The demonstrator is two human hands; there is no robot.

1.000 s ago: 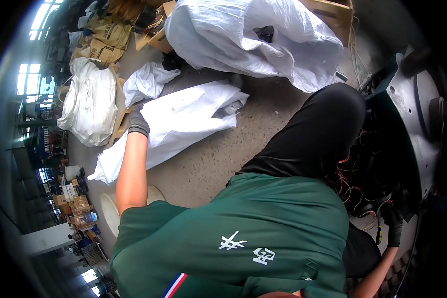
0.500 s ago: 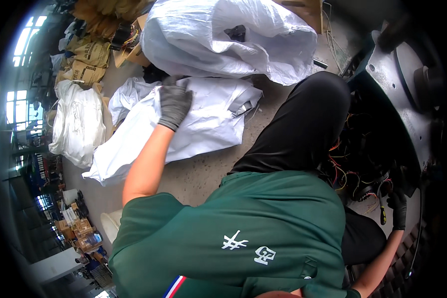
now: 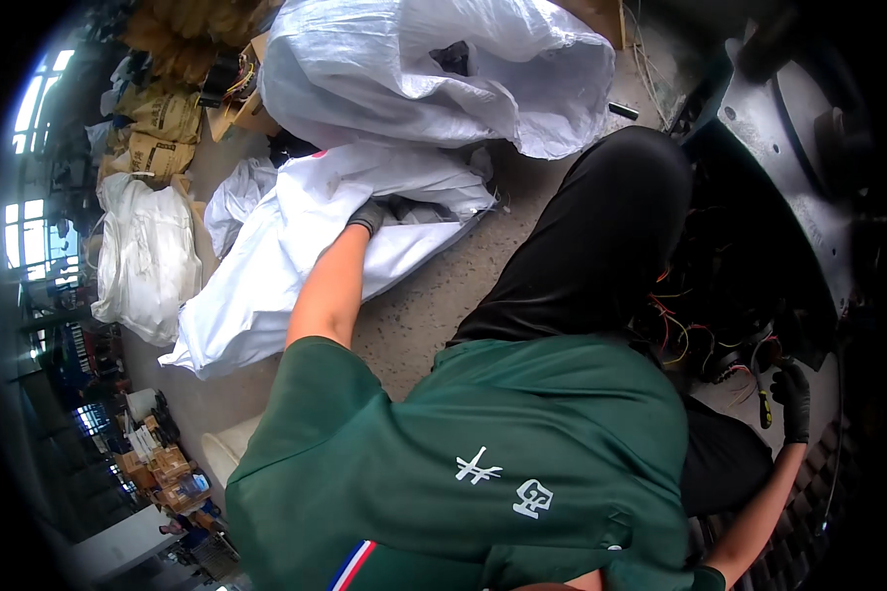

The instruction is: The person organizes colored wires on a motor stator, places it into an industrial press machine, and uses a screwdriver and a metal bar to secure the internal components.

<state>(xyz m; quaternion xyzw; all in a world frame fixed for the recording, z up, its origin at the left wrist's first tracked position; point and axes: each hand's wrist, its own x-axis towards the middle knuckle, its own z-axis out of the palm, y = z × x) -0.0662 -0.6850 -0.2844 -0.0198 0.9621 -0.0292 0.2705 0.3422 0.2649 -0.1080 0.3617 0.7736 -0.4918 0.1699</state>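
My left hand (image 3: 369, 217), in a grey glove, reaches into the opening of a white woven sack (image 3: 256, 281) lying on the floor. The sack's folds hide its fingers; greyish things show inside the opening. My right hand (image 3: 791, 396), in a dark glove, is at the far right beside a heap of dark parts with coloured wires (image 3: 675, 330). Its fingers look curled, and what they hold, if anything, cannot be made out. A screwdriver (image 3: 765, 408) with a yellow and black handle is just left of that hand.
A larger white sack (image 3: 355, 79) gapes open ahead. Another full white sack (image 3: 146, 261) stands at the left, near brown paper bags (image 3: 168, 118). A big grey metal piece with holes (image 3: 793, 148) rises at the right. My bent knee (image 3: 636, 167) lies between.
My left hand has moved from the top of the white sack into its opening, which now gapes wider. My right hand has stayed nearly in place.
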